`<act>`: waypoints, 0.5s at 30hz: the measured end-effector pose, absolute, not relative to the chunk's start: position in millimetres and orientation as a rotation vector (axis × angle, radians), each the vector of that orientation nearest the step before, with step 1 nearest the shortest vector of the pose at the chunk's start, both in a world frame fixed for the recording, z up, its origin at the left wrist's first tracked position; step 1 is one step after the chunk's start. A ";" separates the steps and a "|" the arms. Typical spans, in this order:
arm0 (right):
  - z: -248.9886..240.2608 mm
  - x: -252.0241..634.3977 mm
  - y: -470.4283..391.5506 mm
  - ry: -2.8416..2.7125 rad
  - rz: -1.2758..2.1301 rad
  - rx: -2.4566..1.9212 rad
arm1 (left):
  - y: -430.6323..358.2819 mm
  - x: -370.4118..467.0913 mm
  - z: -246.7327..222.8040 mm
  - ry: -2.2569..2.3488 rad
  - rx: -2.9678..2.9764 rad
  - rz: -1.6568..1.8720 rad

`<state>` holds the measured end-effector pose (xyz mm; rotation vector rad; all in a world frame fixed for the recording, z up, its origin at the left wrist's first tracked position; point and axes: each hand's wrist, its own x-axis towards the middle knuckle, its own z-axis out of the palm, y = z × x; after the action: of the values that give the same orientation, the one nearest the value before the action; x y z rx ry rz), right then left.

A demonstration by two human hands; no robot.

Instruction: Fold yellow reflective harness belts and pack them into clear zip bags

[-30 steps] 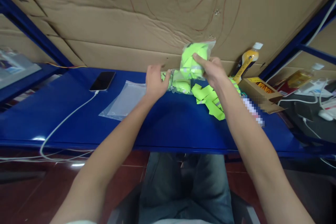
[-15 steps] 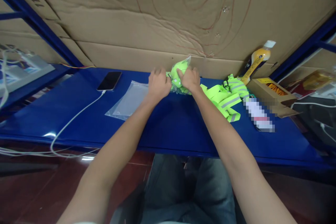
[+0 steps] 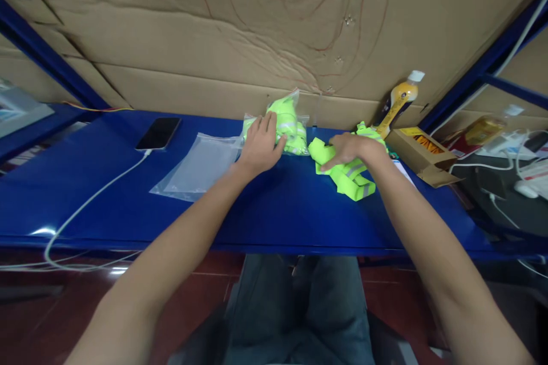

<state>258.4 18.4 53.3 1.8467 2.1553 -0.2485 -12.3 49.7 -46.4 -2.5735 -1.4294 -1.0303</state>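
Clear plastic bags packed with neon yellow-green reflective straps [image 3: 286,117] lie in a small pile at the back of the blue table. My left hand [image 3: 262,147] rests on the pile's left side, fingers stretched out and apart. To the right is a loose heap of neon reflective strap [image 3: 353,179] with grey stripes. My right hand [image 3: 350,148] reaches over this heap and touches it, thumb spread away from the fingers; some fingertips are hidden. Flat see-through zip bags [image 3: 199,165] lie left of my left hand.
A phone [image 3: 158,133] on a white cable [image 3: 100,197] lies at the left. An orange drink bottle [image 3: 398,102] leans at the back right, beside an open cardboard box [image 3: 422,154]. Behind the blue table [image 3: 282,211] stands a cardboard wall [image 3: 192,45].
My right hand has let go of the bagged straps and moved right onto the loose strap heap. My left hand has shifted onto the bagged pile. The view has turned slightly right.
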 end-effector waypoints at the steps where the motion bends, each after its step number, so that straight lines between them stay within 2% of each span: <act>1: 51.3 256.8 15.0 2.129 -0.213 1.804 | 50.5 -12.7 -47.4 -1.420 -2.573 -1.026; 5: 50.4 266.0 17.7 2.273 -0.346 1.867 | 47.4 -12.5 -45.1 -1.367 -2.509 -1.164; 9: 63.4 285.6 21.0 2.699 -0.993 2.048 | 31.5 -1.1 -24.4 -1.201 -2.500 -1.441; 12: 71.4 280.0 22.2 3.100 -1.538 2.051 | 24.8 20.1 2.0 -1.168 -2.748 -1.727; 15: 79.8 264.0 29.7 3.380 -1.662 1.980 | 30.7 45.9 33.3 -1.141 -3.013 -2.094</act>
<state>264.0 29.7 79.8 1.9805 3.3799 -1.6618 45.9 30.7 33.3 -3.0131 -1.1407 -2.0944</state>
